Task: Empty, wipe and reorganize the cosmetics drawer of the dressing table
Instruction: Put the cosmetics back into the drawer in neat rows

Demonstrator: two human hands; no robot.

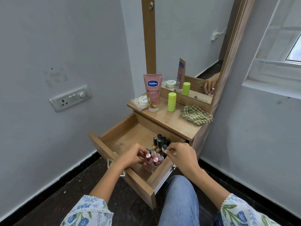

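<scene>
While both hands reach into the drawer point(114, 137), left fingers point(141, 156) clamped on pink-capped bottle point(147, 158), right fingers point(169, 150) pinching black-capped bottle point(164, 146)

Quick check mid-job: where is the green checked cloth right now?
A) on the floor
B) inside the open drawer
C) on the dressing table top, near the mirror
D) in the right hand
C: the checked cloth lies crumpled on the dressing table top by the mirror, while both hands are at the nail polish bottles in the drawer.
</scene>
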